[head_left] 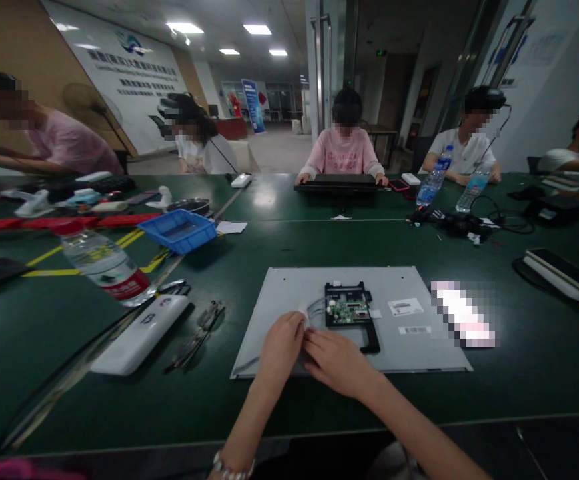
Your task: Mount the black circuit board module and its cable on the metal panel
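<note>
A flat grey panel [289, 287] lies on the green table in front of me. A small circuit board [348, 308] in a black frame sits near its middle. Both my hands rest together on the panel, just left of the board. My left hand [282, 347] has its fingers curled and pinched at pale cables [313, 305] that run from the board. My right hand [336, 360] is closed too, its fingertips pressed against the left hand; what it grips is hidden.
A water bottle [102, 261] lies on its side at left, beside a white device [142, 333], glasses [196, 337] and a blue tray [179, 230]. A black slab [564, 273] sits at right. Several people sit around the table with laptops and bottles.
</note>
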Motion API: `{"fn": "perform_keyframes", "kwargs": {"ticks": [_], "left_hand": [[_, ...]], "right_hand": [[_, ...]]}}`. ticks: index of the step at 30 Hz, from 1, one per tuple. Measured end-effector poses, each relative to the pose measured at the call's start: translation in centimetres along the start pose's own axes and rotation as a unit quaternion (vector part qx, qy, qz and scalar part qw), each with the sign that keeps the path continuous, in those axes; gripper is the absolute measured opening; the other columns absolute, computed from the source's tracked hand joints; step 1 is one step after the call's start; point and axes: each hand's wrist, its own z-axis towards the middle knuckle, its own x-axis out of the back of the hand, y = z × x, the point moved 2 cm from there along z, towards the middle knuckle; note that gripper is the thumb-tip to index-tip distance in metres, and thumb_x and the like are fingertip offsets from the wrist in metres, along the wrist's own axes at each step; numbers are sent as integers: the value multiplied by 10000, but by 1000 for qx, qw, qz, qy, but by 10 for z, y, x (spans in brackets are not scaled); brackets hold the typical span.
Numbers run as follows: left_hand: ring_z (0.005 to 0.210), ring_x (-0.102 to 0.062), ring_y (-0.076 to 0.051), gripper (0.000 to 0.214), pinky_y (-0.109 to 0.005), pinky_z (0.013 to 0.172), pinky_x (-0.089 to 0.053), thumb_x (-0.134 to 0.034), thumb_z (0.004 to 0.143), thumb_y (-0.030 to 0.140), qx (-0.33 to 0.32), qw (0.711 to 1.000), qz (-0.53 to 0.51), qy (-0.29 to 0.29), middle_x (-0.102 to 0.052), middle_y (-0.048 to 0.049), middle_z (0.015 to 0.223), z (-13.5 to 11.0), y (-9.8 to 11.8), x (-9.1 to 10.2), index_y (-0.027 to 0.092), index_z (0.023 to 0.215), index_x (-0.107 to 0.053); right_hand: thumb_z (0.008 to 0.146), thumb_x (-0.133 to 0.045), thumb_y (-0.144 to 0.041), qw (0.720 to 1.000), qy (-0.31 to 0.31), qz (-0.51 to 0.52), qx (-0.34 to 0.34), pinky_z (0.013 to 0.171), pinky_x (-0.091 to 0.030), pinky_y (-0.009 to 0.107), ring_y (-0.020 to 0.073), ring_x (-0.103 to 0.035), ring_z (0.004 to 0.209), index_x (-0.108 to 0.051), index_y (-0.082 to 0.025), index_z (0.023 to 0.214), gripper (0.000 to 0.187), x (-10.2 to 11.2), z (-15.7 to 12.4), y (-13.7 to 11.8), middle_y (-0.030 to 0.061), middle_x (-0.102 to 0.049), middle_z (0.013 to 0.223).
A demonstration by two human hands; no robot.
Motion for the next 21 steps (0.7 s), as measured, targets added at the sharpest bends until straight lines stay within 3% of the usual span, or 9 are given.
{"fn": "perform_keyframes", "kwargs": {"ticks": [6, 13, 21], "left_hand": [[990, -586, -184, 219, -284, 864, -440, -416, 866, 109, -2, 1000, -21, 1, -606, -73, 1094, 1, -1, -6, 187, 1015, -557], [1242, -445, -265, 291, -544, 1055, -215, -441, 892, 191, 7, 998, 52, 31, -633, -94, 1165, -3, -6, -9, 198, 1170, -527], [1267, -411, -264, 257, -569, 1065, -149, -485, 872, 219, 13, 996, 66, 61, -648, -81, 1137, -3, -1, -6, 223, 1125, -535]], "right_hand": [[816, -591, -333, 1000, -6, 21, -15, 1052, -359, 386, 237, -415, 1255, -453, -113, 1279, 530, 4, -6, -9, 146, -495, 1326], [822, -587, -321, 999, 21, 15, -33, 1056, -359, 367, 224, -432, 1243, -471, -131, 1268, 498, -1, -6, -12, 127, -501, 1326], [858, -529, -264, 998, 37, 5, -50, 1032, -388, 363, 217, -472, 1214, -505, -119, 1240, 410, -6, -5, -9, 127, -537, 1294]]}}
